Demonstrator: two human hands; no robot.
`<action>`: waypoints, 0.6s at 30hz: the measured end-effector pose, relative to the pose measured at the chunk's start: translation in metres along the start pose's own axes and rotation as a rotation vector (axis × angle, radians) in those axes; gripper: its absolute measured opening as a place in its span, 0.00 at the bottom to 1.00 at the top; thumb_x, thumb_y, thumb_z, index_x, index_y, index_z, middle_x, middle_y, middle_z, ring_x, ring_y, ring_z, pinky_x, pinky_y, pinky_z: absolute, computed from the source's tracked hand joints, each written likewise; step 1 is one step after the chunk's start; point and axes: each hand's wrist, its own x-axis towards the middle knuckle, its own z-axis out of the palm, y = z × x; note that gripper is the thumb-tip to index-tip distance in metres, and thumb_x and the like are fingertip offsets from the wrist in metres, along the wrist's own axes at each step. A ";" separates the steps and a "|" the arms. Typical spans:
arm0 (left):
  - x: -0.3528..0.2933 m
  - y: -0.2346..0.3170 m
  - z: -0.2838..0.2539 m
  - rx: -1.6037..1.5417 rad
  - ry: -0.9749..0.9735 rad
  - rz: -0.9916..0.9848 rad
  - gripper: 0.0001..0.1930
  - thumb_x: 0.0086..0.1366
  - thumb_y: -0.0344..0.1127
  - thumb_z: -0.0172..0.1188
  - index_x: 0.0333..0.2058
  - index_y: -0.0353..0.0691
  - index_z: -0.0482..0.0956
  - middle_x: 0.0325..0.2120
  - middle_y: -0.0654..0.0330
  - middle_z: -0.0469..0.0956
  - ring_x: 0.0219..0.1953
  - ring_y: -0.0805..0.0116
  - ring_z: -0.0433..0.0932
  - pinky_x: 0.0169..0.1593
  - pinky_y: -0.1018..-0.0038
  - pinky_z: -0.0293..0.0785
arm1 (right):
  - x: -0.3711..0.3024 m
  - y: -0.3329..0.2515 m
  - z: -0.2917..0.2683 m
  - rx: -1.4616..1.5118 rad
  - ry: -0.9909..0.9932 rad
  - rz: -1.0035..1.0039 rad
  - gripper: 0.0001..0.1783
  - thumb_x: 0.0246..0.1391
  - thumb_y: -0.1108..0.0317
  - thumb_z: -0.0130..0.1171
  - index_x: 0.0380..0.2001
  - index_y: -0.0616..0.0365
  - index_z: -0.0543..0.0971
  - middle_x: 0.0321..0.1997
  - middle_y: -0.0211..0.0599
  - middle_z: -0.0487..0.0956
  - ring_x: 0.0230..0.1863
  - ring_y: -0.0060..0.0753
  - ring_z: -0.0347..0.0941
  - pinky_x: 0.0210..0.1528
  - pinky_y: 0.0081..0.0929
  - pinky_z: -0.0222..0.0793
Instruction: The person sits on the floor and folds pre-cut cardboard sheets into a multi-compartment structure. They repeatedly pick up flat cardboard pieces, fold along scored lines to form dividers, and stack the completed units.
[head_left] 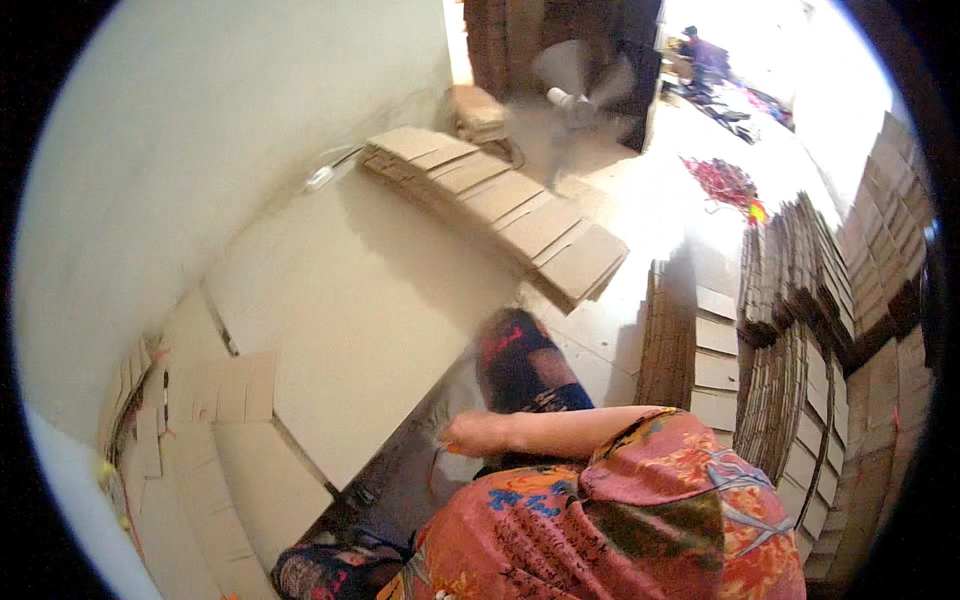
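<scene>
My right hand (470,433) hangs low between my legs, its fingers curled in. A thin orange edge shows beneath them, too blurred to name. My forearm reaches in from the right, out of a pink flowered sleeve (640,440). No part of my left hand shows. Beyond the right hand spreads a large pale beige board or surface (340,340). Along its far side lies a long, thick stack of slit cardboard pieces (500,205). My dark-clad legs (530,365) are on either side of the hand.
Tall stacks of folded cardboard (790,270) stand on the right. More cardboard sheets (225,470) lie at the lower left. A running fan (575,95) stands at the back, near a pinkish-red heap (720,183). A person (703,55) sits far off at the upper right.
</scene>
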 end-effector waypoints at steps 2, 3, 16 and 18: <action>0.002 0.005 0.015 0.180 0.080 0.104 0.23 0.61 0.44 0.51 0.48 0.32 0.71 0.37 0.51 0.76 0.37 0.58 0.74 0.42 0.69 0.70 | -0.011 -0.009 -0.019 0.012 0.162 -0.060 0.11 0.50 0.66 0.53 0.34 0.61 0.74 0.32 0.52 0.76 0.36 0.53 0.73 0.36 0.44 0.69; 0.001 0.011 0.024 0.266 0.129 0.165 0.22 0.62 0.44 0.51 0.47 0.32 0.71 0.37 0.50 0.76 0.37 0.58 0.74 0.41 0.68 0.70 | -0.016 -0.006 -0.018 0.059 0.334 -0.140 0.12 0.50 0.67 0.53 0.36 0.61 0.74 0.35 0.51 0.76 0.37 0.53 0.73 0.36 0.43 0.70; -0.123 0.084 0.215 0.035 -0.389 0.922 0.11 0.60 0.31 0.57 0.40 0.32 0.77 0.33 0.52 0.78 0.32 0.57 0.73 0.39 0.67 0.72 | -0.190 0.097 0.023 0.245 0.962 0.673 0.14 0.53 0.62 0.56 0.37 0.62 0.78 0.34 0.51 0.78 0.39 0.50 0.75 0.43 0.36 0.70; -0.142 0.089 0.253 0.147 -0.718 1.012 0.16 0.62 0.33 0.56 0.49 0.38 0.74 0.41 0.53 0.75 0.40 0.62 0.73 0.45 0.70 0.70 | -0.209 0.111 0.067 0.313 0.705 0.805 0.15 0.55 0.60 0.53 0.37 0.60 0.78 0.34 0.50 0.79 0.33 0.38 0.76 0.37 0.36 0.70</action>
